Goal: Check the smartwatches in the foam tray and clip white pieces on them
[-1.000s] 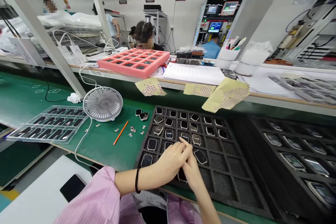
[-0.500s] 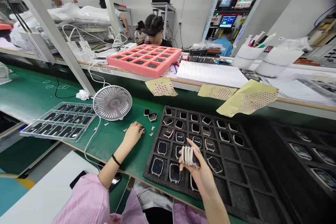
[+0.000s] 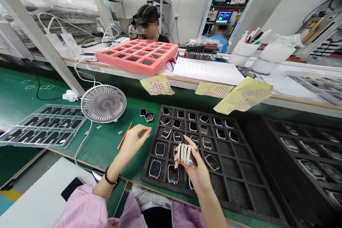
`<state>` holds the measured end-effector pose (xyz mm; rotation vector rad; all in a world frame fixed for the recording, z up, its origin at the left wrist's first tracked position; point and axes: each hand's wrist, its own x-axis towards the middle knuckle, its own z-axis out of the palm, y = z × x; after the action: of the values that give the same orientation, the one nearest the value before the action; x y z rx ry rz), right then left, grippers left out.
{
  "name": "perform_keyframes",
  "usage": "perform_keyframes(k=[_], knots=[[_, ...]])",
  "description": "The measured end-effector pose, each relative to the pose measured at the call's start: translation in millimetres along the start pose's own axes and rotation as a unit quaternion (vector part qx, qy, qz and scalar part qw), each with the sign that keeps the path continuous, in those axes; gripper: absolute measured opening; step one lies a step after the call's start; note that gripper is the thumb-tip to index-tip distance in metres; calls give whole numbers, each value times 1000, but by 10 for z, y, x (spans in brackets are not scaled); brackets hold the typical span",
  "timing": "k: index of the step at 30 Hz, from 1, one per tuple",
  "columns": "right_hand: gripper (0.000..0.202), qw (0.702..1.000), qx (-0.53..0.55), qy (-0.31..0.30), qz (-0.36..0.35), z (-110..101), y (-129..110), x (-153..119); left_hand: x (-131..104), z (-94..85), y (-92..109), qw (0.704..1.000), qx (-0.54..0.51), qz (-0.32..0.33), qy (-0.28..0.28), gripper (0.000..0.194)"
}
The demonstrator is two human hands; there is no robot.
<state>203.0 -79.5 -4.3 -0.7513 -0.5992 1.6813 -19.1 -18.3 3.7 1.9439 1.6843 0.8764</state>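
Observation:
My left hand [image 3: 135, 140] is over the green bench, thumb and index fingertips drawn together at a tiny pale piece too small to identify. Just left of it lies an orange stick [image 3: 124, 135]. My right hand [image 3: 201, 174] grips a stack of several watch cases [image 3: 186, 154] side by side, above a black foam tray [image 3: 235, 165]. Many compartments of that tray hold square watches [image 3: 155, 169] with dark faces. Two more watches [image 3: 149, 116] lie on the bench beyond my left hand. Small pale pieces [image 3: 120, 132] are scattered by the fan.
A round grey fan [image 3: 103, 103] stands left of centre, its white cable running to the front edge. Further left is a clear tray [image 3: 44, 124] of dark parts. Across the raised shelf are a pink foam tray [image 3: 162, 65], papers [image 3: 208, 72] and white cups [image 3: 243, 54]. A person [image 3: 149, 25] sits opposite.
My left hand has moved off the spot where the orange stick now shows, and its fingertips are at the small pale pieces. My right hand keeps its stack. The view has shifted slightly.

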Motion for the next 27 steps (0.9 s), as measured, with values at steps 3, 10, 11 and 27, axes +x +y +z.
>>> perform_keyframes(k=[3, 10, 11, 27], knots=[[52, 1000, 6, 4, -28, 51, 9, -17, -207, 143, 422, 961, -271, -19, -54, 23], [58, 997, -15, 26, -75, 105, 1, -73, -284, 402, 686, 889, -432, -89, -126, 25], [58, 996, -25, 32, -77, 102, 4, -78, -280, 411, 679, 885, -436, -93, -131, 27], [69, 997, -54, -3, -51, 56, 154, -111, -457, 585, 583, 759, -580, -150, -254, 46]])
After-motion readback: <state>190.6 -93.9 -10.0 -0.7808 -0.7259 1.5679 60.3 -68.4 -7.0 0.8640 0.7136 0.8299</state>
